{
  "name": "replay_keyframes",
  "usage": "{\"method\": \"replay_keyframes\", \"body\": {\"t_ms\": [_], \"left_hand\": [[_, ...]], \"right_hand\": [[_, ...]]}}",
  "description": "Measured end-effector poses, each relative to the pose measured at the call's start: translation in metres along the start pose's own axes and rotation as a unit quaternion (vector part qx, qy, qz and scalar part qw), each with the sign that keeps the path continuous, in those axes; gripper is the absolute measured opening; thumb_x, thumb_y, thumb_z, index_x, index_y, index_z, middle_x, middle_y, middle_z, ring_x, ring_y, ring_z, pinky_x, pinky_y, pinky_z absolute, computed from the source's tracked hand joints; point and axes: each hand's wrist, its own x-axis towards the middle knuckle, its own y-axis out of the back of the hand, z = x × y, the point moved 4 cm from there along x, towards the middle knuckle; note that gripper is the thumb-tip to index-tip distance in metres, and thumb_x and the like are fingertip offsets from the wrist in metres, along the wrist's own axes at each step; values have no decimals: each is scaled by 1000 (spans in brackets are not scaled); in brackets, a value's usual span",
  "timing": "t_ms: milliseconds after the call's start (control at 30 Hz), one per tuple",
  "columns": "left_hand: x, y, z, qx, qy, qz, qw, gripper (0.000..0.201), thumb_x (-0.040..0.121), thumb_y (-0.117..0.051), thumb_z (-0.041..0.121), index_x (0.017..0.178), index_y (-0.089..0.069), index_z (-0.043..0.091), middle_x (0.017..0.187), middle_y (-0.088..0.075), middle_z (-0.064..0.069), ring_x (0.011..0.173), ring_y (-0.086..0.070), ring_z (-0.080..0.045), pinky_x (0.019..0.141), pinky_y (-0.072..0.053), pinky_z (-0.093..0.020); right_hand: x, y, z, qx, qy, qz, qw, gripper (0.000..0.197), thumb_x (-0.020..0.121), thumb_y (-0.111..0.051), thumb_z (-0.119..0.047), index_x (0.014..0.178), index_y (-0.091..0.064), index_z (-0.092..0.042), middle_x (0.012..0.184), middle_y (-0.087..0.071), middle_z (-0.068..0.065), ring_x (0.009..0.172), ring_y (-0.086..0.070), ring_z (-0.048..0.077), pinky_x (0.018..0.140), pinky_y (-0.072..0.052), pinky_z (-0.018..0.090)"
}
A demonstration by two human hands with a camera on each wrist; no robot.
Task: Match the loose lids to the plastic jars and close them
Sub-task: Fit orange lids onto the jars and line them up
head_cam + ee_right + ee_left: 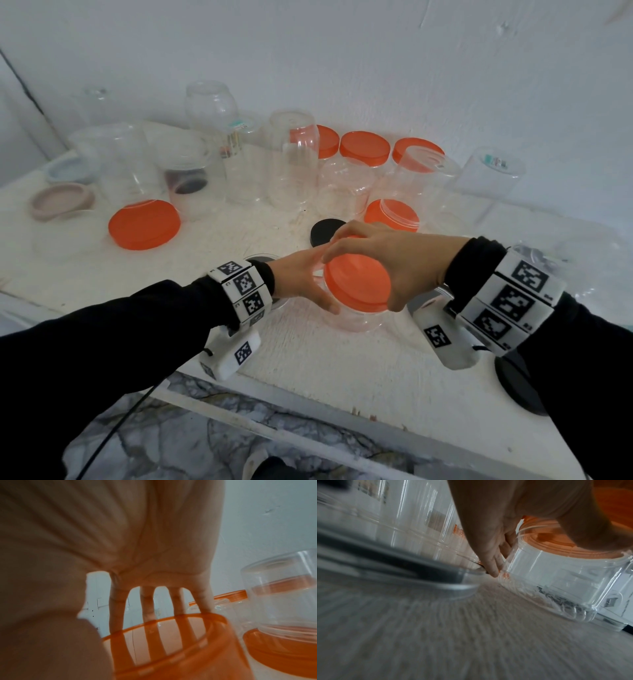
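Short clear plastic jar point(349, 317) upright near the front edge of the white bench point(308, 370), mouth up, axis vertical. Wide and squat, straight walls, rounded base; in the left wrist view, thread rings visible at the neck of the jar point(556, 577). Orange lid point(358, 282) lying roughly flat over the mouth, flat face up; seen from the right wrist, translucent orange with a ribbed skirt point(171, 649). Cannot tell whether seated on the threads.

Right hand point(387, 257) draped over the lid from above, grip spread wide around the rim: fingers point(116, 615) curled down over the far edge, thumb at the near edge, pinching the lid between them. Left hand point(301, 274) beside the jar on its left, fingers point(491, 561) straight, together and pointing down, pressed against the jar wall, thumb across the near side below the lid.

Farther back on the bench: several clear jars standing mouth down, orange lids among them, one loose orange lid point(144, 224) lying flat to the left, a black lid point(325, 231) just beyond the hands, a beige lid point(61, 202) at the far left.
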Motion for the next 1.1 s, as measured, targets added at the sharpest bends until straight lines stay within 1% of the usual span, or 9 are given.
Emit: {"method": "replay_keyframes", "body": {"t_ms": [100, 233, 400, 500, 567, 667, 767, 933, 1100], "left_hand": [[-1, -2, 1, -16, -4, 5, 1000, 97, 53, -85, 25, 134, -34, 33, 128, -49, 15, 121, -45, -1, 102, -38, -25], [0, -1, 1, -12, 2, 10, 1000, 90, 53, -83, 22, 128, -36, 39, 122, -50, 19, 115, -46, 6, 97, -38, -19], [-1, 0, 0, 6, 11, 12, 1000, 97, 52, -84, 26, 135, -34, 32, 127, -48, 17, 121, -44, 0, 106, -36, -31], [-2, -1, 1, 6, 14, 17, 1000, 96, 50, -86, 29, 132, -36, 35, 126, -50, 15, 120, -46, -2, 106, -37, -34], [-2, -1, 1, 0, 18, 22, 1000, 94, 48, -87, 32, 128, -38, 39, 125, -51, 16, 120, -47, -1, 104, -38, -32], [-2, 0, 3, 2, 18, 29, 999, 86, 55, -88, 16, 119, -38, 45, 120, -52, 20, 113, -47, 6, 98, -38, -21], [-3, 0, 4, -9, 12, 33, 999, 85, 59, -84, 6, 119, -37, 44, 118, -52, 20, 111, -48, 9, 94, -39, -16], [-4, -1, 5, -22, 8, 40, 999, 83, 59, -83, 2, 117, -39, 40, 116, -53, 21, 107, -49, 12, 88, -41, -9], [-5, -1, 5, -29, 13, 41, 999, 79, 59, -83, -1, 116, -41, 36, 112, -54, 20, 101, -50, 16, 83, -42, -6]], "right_hand": [[1, -1, 4, 1, -6, 9, 1000, 97, 57, -81, -23, 132, -26, -50, 134, -22, -12, 119, -34, 19, 94, -45, 40], [2, -1, 6, -16, -10, 3, 1000, 98, 59, -80, -25, 135, -24, -51, 133, -23, -13, 116, -37, 18, 91, -46, 36], [3, -1, 5, -25, -15, 5, 1000, 97, 58, -80, -30, 134, -24, -52, 132, -25, -13, 114, -38, 17, 90, -48, 38], [2, -1, 5, -24, -16, 10, 1000, 97, 57, -80, -33, 134, -25, -53, 131, -28, -13, 114, -39, 16, 91, -47, 38], [2, -1, 5, -28, -15, 17, 999, 96, 57, -80, -35, 134, -26, -51, 130, -30, -12, 112, -40, 15, 90, -46, 36], [0, 1, 3, -51, -17, 31, 998, 94, 59, -79, -42, 137, -27, -47, 128, -35, -9, 109, -43, 15, 86, -45, 29], [-1, 3, 0, -81, -33, 50, 995, 94, 59, -75, -54, 140, -27, -44, 122, -40, -5, 102, -47, 14, 80, -44, 25], [-4, -2, -5, -111, -75, 94, 986, 93, 62, -65, -67, 142, -27, -37, 116, -46, -1, 92, -50, 17, 75, -47, 27], [-6, -7, -11, -134, -125, 119, 976, 92, 66, -57, -72, 141, -33, -23, 106, -48, 6, 81, -42, 18, 67, -38, 27]]}}
